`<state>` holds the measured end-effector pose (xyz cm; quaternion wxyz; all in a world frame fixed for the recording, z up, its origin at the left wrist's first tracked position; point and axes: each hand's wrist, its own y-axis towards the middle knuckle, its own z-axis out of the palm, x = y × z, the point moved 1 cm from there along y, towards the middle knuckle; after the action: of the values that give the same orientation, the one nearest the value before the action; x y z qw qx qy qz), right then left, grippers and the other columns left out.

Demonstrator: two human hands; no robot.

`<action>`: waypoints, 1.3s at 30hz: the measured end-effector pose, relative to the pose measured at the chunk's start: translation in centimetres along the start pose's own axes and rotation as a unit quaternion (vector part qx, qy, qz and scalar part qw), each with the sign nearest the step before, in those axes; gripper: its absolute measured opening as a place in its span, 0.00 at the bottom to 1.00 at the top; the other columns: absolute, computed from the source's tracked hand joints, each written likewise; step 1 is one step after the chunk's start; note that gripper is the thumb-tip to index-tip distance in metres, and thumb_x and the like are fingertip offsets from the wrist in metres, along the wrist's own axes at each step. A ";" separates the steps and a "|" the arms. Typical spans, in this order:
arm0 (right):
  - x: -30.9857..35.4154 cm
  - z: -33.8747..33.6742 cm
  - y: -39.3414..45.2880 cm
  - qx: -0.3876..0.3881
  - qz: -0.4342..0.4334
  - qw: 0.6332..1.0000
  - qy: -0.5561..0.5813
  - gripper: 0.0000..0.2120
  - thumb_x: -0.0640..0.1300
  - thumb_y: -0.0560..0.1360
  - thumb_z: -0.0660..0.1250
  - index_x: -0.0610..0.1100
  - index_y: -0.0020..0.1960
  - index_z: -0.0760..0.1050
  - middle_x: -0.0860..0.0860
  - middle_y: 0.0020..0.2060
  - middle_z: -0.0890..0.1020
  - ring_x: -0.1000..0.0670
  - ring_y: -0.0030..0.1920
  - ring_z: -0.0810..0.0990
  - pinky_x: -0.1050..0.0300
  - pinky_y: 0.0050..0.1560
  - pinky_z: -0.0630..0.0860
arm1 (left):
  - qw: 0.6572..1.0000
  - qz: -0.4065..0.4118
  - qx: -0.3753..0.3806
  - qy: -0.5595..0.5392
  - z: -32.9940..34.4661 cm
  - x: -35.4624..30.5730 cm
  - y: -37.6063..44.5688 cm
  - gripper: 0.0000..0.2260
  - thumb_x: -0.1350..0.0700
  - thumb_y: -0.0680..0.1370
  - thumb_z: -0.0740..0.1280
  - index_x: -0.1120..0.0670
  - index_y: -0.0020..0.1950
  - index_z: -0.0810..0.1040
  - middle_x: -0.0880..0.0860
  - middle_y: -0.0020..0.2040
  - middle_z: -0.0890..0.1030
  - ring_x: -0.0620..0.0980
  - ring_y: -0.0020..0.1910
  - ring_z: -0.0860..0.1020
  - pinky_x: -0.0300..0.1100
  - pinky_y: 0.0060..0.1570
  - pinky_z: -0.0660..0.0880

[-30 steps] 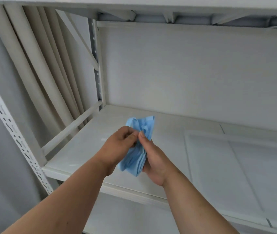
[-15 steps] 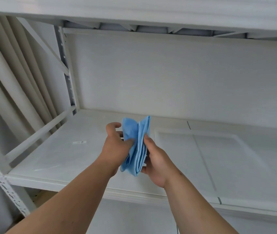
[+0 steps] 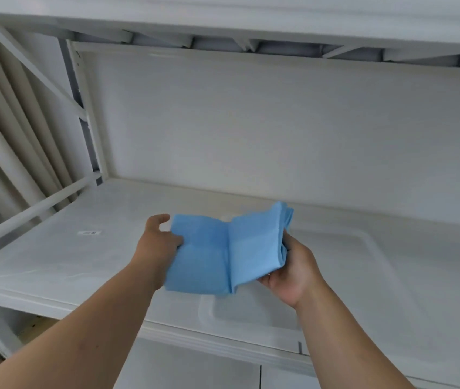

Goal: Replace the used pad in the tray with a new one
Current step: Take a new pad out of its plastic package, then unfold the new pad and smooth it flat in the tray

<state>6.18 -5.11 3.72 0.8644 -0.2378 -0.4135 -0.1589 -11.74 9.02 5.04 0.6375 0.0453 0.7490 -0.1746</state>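
A folded light-blue pad [image 3: 223, 248] is held in the air above the shelf, partly opened like a book. My left hand [image 3: 156, 242] pinches its left flap and my right hand [image 3: 293, 265] grips the thicker folded stack on the right. Below and to the right lies a shallow white tray [image 3: 369, 240] on the shelf, with nothing visible inside it. The pad hides the tray's left part.
The white metal shelf [image 3: 55, 259] has a back panel, an upper shelf close overhead and a diagonal brace [image 3: 32, 66] on the left. A small label [image 3: 90, 233] lies on the shelf's left part. Beige curtain folds [image 3: 4, 130] hang at the far left.
The pad went from a narrow folded bundle to spread open sideways as my hands pulled apart. The view shifted right, bringing the tray under the hands.
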 end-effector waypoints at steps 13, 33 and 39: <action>2.9 -2.4 -1.3 0.074 -0.051 0.970 -0.224 0.13 0.51 0.81 0.62 0.50 0.63 0.76 0.48 0.55 0.84 0.45 0.56 0.83 0.43 0.62 0.76 | 0.960 0.194 0.187 0.071 9.8 -4.3 -5.4 0.18 0.39 0.79 0.58 0.42 0.66 0.74 0.41 0.63 0.74 0.41 0.62 0.72 0.41 0.61 0.68; 3.3 -2.7 0.6 -0.173 -0.224 0.957 0.061 0.16 0.52 0.80 0.58 0.46 0.63 0.74 0.44 0.58 0.82 0.41 0.58 0.81 0.38 0.60 0.76 | 0.940 0.297 0.102 0.136 6.9 -6.0 -2.1 0.04 0.59 0.74 0.69 0.52 0.40 0.82 0.46 0.38 0.80 0.38 0.34 0.75 0.27 0.36 0.68; 1.0 -5.5 -0.1 -0.274 -0.130 0.953 -0.002 0.09 0.47 0.81 0.57 0.48 0.54 0.75 0.47 0.46 0.82 0.46 0.44 0.81 0.53 0.43 0.76 | 0.936 0.262 0.088 0.216 6.8 -1.9 0.1 0.10 0.61 0.74 0.66 0.49 0.50 0.82 0.45 0.48 0.81 0.42 0.45 0.78 0.30 0.43 0.69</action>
<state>10.25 -8.22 1.51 0.7372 -0.4099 -0.3829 -0.3765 -4.97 7.25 6.02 0.4770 0.3329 0.8117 -0.0525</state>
